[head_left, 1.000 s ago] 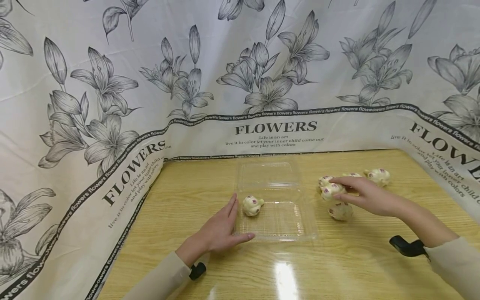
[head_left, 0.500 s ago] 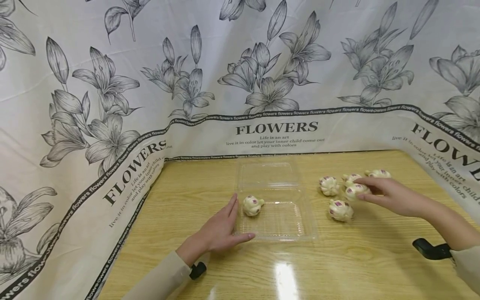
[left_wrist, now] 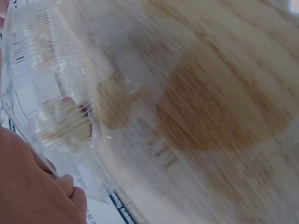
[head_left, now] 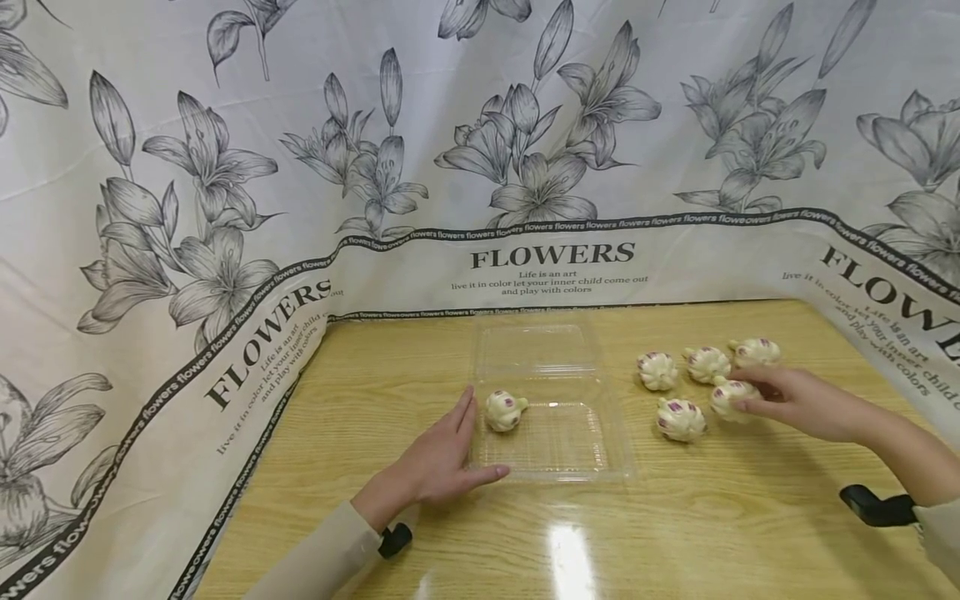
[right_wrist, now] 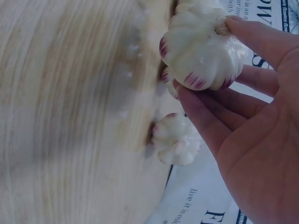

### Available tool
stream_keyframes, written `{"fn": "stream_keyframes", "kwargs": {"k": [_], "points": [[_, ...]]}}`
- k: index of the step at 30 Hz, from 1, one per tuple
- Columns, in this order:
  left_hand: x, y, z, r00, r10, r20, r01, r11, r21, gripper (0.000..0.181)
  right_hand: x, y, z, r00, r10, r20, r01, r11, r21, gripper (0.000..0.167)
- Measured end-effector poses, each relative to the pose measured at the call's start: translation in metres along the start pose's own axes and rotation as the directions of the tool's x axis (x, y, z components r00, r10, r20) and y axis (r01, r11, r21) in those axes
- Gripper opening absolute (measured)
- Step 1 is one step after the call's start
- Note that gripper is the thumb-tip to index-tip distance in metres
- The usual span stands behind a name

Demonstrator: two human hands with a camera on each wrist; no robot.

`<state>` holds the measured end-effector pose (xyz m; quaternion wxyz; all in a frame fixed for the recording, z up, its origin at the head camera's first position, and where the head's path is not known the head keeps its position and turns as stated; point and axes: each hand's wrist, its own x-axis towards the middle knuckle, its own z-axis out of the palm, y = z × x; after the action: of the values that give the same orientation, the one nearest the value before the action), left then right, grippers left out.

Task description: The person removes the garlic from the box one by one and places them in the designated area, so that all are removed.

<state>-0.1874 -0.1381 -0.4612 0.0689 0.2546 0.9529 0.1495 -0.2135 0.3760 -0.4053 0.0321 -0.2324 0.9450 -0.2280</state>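
A garlic bulb (head_left: pixel 731 402), white with purple streaks, is pinched between the thumb and fingers of my right hand (head_left: pixel 806 404), low over the table at the right. The right wrist view shows this bulb (right_wrist: pixel 203 51) with its root end by the thumb. My left hand (head_left: pixel 438 462) lies along the left side of a clear plastic clamshell box (head_left: pixel 615 450), fingers straight, thumb at the front edge. One garlic bulb (head_left: pixel 504 411) sits inside the box at the left. In the left wrist view the left hand (left_wrist: pixel 37 186) touches the box's rim.
Near my right hand lie more loose bulbs: a front one (head_left: pixel 681 420), a left one (head_left: pixel 657 371), a middle one (head_left: pixel 707 364) and a far right one (head_left: pixel 756 352). The box's open lid (head_left: pixel 536 346) lies flat behind it. A flower-print cloth (head_left: pixel 555 271) borders the wooden table.
My right hand has moved right and slightly toward me with its garlic bulb, away from the left bulb. The left hand and the box have stayed put.
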Motion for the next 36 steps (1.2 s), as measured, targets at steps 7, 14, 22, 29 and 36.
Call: {"fn": "stream_keyframes", "kwargs": {"k": [7, 14, 22, 29, 36], "points": [[0.0, 0.0, 0.0, 1.0, 0.002, 0.004, -0.002, 1.0, 0.0, 0.119, -0.002, 0.015, 0.007, 1.0, -0.008, -0.002, 0.008, 1.0, 0.01, 0.049], [0.0, 0.0, 0.0, 1.0, 0.0, 0.006, 0.0, 1.0, -0.006, 0.118, -0.004, 0.025, 0.015, 0.998, 0.0, 0.061, -0.005, 0.997, 0.08, 0.054], [0.0, 0.0, 0.0, 1.0, -0.002, 0.009, 0.002, 1.0, -0.004, 0.117, -0.006, 0.029, 0.017, 0.997, -0.028, 0.075, 0.02, 0.994, 0.103, 0.058], [0.0, -0.001, 0.001, 1.0, 0.004, 0.008, -0.004, 1.0, -0.004, 0.117, -0.009, 0.031, 0.018, 0.997, -0.013, 0.082, 0.004, 0.993, 0.116, 0.066], [0.001, -0.001, 0.0, 1.0, 0.008, 0.0, -0.008, 1.0, 0.001, 0.12, -0.011, 0.033, 0.019, 0.997, 0.01, 0.073, -0.022, 0.988, 0.152, 0.072]]}}
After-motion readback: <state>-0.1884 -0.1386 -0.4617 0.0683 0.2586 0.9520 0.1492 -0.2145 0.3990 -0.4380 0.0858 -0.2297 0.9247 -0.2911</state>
